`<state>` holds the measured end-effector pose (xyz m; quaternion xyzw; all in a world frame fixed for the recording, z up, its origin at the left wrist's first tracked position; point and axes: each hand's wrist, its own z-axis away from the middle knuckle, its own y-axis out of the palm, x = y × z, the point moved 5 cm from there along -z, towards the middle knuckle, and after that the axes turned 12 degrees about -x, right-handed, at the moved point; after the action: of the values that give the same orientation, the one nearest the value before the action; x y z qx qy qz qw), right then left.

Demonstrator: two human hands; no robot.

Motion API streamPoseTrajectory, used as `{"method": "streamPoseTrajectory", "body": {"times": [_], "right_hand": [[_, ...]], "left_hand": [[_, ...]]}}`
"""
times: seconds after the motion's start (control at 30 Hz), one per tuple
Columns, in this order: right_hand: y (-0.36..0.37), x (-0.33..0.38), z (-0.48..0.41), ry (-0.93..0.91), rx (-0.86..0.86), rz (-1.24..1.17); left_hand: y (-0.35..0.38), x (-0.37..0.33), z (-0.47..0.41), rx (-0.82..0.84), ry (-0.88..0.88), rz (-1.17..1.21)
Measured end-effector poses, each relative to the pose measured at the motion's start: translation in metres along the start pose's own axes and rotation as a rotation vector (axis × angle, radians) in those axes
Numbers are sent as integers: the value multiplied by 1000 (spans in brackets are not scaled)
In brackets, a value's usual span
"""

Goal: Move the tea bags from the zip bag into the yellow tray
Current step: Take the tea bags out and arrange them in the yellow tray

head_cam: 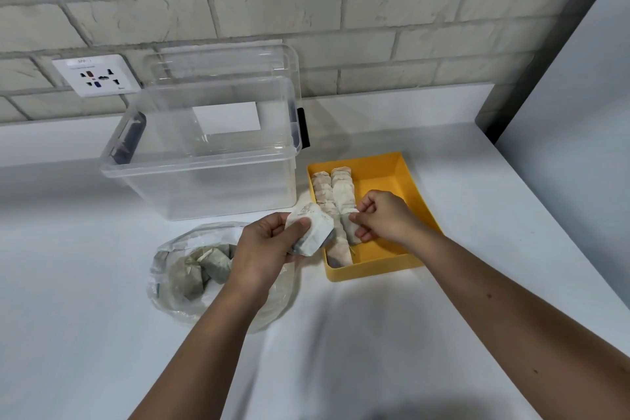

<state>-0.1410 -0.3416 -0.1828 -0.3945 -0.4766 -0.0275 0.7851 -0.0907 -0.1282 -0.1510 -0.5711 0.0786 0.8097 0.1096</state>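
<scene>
A clear zip bag (177,286) lies on the white counter with several tea bags (201,269) inside. My left hand (262,249) is above its right side and grips a small stack of tea bags (312,230). Just right of it stands the yellow tray (402,181), which holds two rows of tea bags (332,191) along its left side. My right hand (385,218) is over the tray and pinches one tea bag (351,227) at the near end of the right row.
A large clear plastic storage box (201,153) with a raised lid stands behind the zip bag, left of the tray. A brick wall with a power socket (95,77) runs along the back. A grey panel (572,85) bounds the counter on the right.
</scene>
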Motion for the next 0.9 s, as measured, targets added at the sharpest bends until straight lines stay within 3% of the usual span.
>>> {"method": "streamPoseTrajectory", "body": {"times": [0.13,0.2,0.33,0.57,0.7,0.9], "right_hand": [[-17,18,12,-189,-196,90],[-26,38,29,-298,-245,-30],[-23,57,59,-334,-120,-183],[-37,48,61,-360,-227,-236],[-55,44,56,-321,-129,-331],[-69,25,46,-344,-1,-88]], "left_hand": [[1,1,0,-1,-22,37],[2,1,0,-15,-27,54],[11,-2,4,-16,-21,88],[20,-5,9,24,-95,184],[16,-5,9,4,-89,164],[8,-5,4,-35,-52,95]]}}
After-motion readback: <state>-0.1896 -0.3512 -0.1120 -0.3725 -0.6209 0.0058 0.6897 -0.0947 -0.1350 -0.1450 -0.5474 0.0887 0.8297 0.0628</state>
